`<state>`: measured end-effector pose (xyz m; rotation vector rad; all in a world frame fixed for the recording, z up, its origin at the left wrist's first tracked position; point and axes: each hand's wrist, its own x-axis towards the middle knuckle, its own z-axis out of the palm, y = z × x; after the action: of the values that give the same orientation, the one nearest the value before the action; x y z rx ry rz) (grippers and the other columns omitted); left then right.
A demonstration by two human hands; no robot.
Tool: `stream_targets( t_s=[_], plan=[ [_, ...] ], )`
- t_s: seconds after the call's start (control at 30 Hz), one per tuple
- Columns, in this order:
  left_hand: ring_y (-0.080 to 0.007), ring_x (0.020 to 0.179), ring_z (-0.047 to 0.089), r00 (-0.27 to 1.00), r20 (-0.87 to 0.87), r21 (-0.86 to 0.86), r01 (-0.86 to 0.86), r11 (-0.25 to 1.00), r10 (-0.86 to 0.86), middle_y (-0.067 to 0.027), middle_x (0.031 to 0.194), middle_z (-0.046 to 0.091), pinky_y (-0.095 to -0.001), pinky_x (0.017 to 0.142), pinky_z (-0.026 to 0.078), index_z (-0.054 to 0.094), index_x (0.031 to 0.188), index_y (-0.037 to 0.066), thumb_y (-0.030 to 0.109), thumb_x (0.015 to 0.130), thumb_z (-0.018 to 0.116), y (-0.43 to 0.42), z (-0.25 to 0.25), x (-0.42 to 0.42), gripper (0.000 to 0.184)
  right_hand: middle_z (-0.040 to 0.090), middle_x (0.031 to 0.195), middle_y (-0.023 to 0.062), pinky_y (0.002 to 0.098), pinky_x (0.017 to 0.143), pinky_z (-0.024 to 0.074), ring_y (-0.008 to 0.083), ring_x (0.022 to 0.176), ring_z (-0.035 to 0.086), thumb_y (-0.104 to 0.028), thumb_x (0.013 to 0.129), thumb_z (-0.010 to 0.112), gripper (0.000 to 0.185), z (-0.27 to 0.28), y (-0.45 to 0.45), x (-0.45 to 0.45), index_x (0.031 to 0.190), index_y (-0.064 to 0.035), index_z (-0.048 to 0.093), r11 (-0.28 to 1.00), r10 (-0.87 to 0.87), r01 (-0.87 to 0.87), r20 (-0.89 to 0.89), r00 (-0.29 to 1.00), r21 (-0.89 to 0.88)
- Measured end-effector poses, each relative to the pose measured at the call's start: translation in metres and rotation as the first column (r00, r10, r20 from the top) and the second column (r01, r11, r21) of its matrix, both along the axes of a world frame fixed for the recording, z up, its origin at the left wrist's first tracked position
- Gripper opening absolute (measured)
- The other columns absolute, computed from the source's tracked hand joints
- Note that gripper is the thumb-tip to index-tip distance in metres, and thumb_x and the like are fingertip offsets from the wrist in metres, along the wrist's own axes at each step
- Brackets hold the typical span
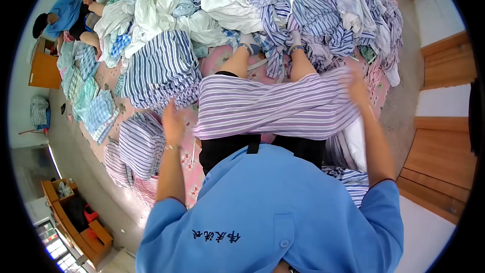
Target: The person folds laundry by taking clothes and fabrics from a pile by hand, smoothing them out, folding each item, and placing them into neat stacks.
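A purple-and-white striped cloth point(273, 103) is spread across my lap, over my thighs. My right hand point(357, 91) grips its right end; the fingers are partly blurred by motion. My left hand point(173, 124) is off the cloth, just beyond its left edge, fingers stretched out and slightly blurred, with nothing visible in them. Close to the left hand lie a folded stack of blue-and-white striped cloth point(160, 68) and a folded stack of purple striped cloth point(141, 144).
A big heap of loose striped and white cloth point(303, 5) lies ahead around my feet. Checked cloth point(98, 114) is piled at left, near another person point(68, 15) sitting at the far left. A wooden desk point(76, 222) stands lower left; wooden doors point(437, 159) line the right wall.
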<state>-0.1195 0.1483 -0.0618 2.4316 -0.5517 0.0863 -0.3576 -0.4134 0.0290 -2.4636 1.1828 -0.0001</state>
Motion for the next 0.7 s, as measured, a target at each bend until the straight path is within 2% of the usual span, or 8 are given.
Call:
stream_targets(
  t_s=[0.07, 0.1, 0.23, 0.27, 0.43, 0.57, 0.63, 0.7],
  plan=[
    [-0.0252, 0.119, 0.047, 0.854, -0.479, 0.009, -0.227, 0.974, 0.203, -0.0178, 0.129, 0.049, -0.0361, 0.1, 0.036, 0.037, 0.135, -0.001, 0.022, 0.09, 0.054, -0.017, -0.008, -0.053, 0.053, 0.036, 0.14, 0.0196, 0.0401, 0.107, 0.0273, 0.0361, 0.132, 0.03, -0.03, 0.074, 0.074, 0.078, -0.035, 0.116, -0.009, 0.138, -0.0071, 0.035, 0.807, 0.516, -0.585, 0.385, 0.765, 0.081],
    [-0.025, 0.12, 0.046, 0.717, -0.674, -0.123, -0.343, 0.931, 0.175, -0.0163, 0.131, 0.048, -0.0357, 0.101, 0.036, 0.037, 0.135, 0.0, 0.03, 0.092, 0.049, -0.012, -0.033, -0.068, 0.054, 0.027, 0.144, 0.0219, 0.0507, 0.109, 0.0191, 0.038, 0.135, 0.023, -0.036, 0.073, 0.073, 0.084, -0.022, 0.165, -0.011, 0.14, -0.0086, 0.031, 0.691, 0.698, -0.719, 0.185, 0.691, 0.078],
    [-0.0263, 0.122, 0.044, 0.252, -0.943, -0.332, -0.668, 0.666, -0.218, -0.0126, 0.135, 0.045, -0.0355, 0.104, 0.034, 0.039, 0.136, 0.004, 0.049, 0.095, 0.035, -0.023, -0.039, -0.085, 0.061, 0.034, 0.141, 0.0177, 0.061, 0.105, 0.0199, 0.0338, 0.131, 0.032, -0.028, 0.074, 0.068, 0.074, -0.07, 0.244, -0.006, 0.138, -0.0141, 0.034, 0.482, 0.872, -0.836, 0.048, 0.487, -0.262],
    [-0.027, 0.12, 0.046, 0.196, -0.904, -0.391, -0.74, 0.548, -0.38, -0.013, 0.133, 0.047, -0.0373, 0.104, 0.034, 0.038, 0.135, 0.005, 0.033, 0.095, 0.043, -0.027, -0.027, -0.075, 0.049, 0.036, 0.139, 0.0177, 0.0604, 0.104, 0.0209, 0.0337, 0.13, 0.035, -0.028, 0.075, 0.066, 0.071, -0.064, 0.244, 0.006, 0.138, -0.0119, 0.035, 0.477, 0.873, -0.842, 0.032, 0.486, -0.253],
    [-0.0278, 0.108, 0.052, 0.531, -0.846, -0.521, -0.801, 0.295, -0.052, -0.0167, 0.123, 0.047, -0.0431, 0.094, 0.044, 0.031, 0.138, 0.011, -0.006, 0.081, 0.052, -0.043, 0.004, -0.023, 0.063, 0.046, 0.13, 0.017, 0.0541, 0.102, 0.0283, 0.0322, 0.122, 0.044, -0.025, 0.077, 0.061, 0.06, -0.094, 0.246, 0.021, 0.131, -0.0052, 0.043, 0.509, 0.844, -0.75, 0.074, 0.531, -0.421],
    [-0.0258, 0.115, 0.048, 0.908, -0.329, -0.841, -0.157, 0.518, -0.259, -0.0169, 0.131, 0.042, -0.0402, 0.099, 0.039, 0.028, 0.14, 0.008, 0.0, 0.085, 0.053, -0.161, 0.178, -0.045, 0.061, 0.055, 0.116, 0.017, 0.0411, 0.088, 0.0426, 0.0318, 0.102, 0.055, -0.019, 0.076, 0.062, 0.043, -0.08, 0.242, 0.009, 0.114, -0.0014, 0.052, 0.725, 0.669, -0.661, 0.43, 0.606, -0.195],
    [-0.0224, 0.118, 0.045, 0.723, -0.1, -0.818, 0.332, 0.47, -0.684, -0.0113, 0.136, 0.039, -0.0393, 0.102, 0.035, 0.025, 0.142, 0.006, 0.009, 0.086, 0.056, -0.201, 0.196, -0.039, 0.064, 0.058, 0.106, 0.0197, 0.0397, 0.081, 0.0457, 0.0338, 0.094, 0.058, -0.015, 0.076, 0.062, 0.032, -0.049, 0.236, -0.007, 0.104, 0.0002, 0.055, 0.763, 0.491, -0.643, 0.592, 0.639, 0.062],
    [-0.0263, 0.13, 0.033, 0.623, 0.155, -0.729, 0.596, 0.337, -0.767, -0.0144, 0.144, 0.031, -0.0388, 0.108, 0.025, 0.029, 0.141, 0.005, 0.013, 0.089, 0.055, -0.255, 0.215, -0.041, 0.06, 0.059, 0.1, 0.0228, 0.0407, 0.077, 0.0463, 0.037, 0.09, 0.058, -0.012, 0.077, 0.061, 0.025, -0.029, 0.228, -0.029, 0.097, 0.0013, 0.055, 0.8, 0.413, -0.544, 0.424, 0.806, 0.254]
  ],
)
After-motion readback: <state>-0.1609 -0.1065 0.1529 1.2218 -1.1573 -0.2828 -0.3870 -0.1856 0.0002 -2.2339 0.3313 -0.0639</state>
